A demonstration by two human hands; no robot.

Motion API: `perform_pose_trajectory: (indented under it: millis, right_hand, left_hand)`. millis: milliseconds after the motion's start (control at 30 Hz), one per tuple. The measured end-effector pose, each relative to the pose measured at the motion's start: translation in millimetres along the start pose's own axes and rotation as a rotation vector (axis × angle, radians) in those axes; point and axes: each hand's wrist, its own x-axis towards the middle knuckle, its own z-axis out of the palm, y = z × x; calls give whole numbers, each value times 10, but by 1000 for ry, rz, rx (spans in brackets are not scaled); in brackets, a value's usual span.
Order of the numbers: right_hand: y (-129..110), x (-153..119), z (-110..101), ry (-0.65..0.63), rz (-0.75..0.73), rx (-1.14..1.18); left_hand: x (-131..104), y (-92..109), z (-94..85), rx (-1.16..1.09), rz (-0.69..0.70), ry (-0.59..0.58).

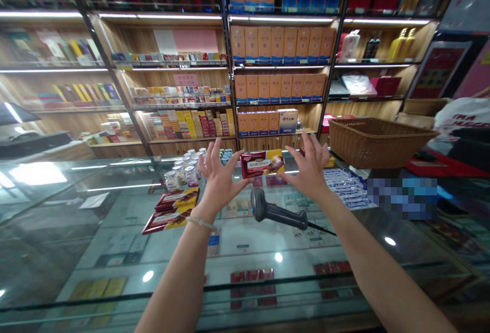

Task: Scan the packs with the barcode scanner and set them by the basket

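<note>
A red and yellow packet (262, 163) stands upright at the far part of the glass counter, between my two hands. My left hand (222, 177) has its fingers spread, thumb and fingertip at the packet's left edge. On the other side my right hand (309, 170) is spread too, its thumb and finger close to the packet's right edge. Whether the fingertips touch it is too fine to tell. Nearer to me lies a black handheld scanner (281, 214) with its cable. More red and yellow packets (174, 210) lie in a small overlapping pile left of my left hand.
Small jars (190, 176) stand in a group behind the packet pile. Blue and white sticks (346, 187) lie right of my right hand. A wicker basket (377, 142) sits at the back right. Shelves of boxes (281, 88) line the wall behind the glass counter (245, 272).
</note>
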Motion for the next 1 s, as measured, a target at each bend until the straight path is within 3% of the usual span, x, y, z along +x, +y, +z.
perform_pose_trajectory:
  millis: [333, 567, 800, 1000]
  right_hand:
    - [-103, -52, 144, -120, 100, 101]
    - [-39, 115, 113, -163, 105, 115]
    - [306, 304, -43, -150, 105, 85]
    - [786, 261, -160, -138, 129, 33]
  left_hand:
    - [9, -20, 81, 3, -60, -48]
    - [134, 85, 101, 19, -130, -76]
    - [473, 403, 83, 29, -106, -83]
    - [719, 801, 316, 15, -84, -133]
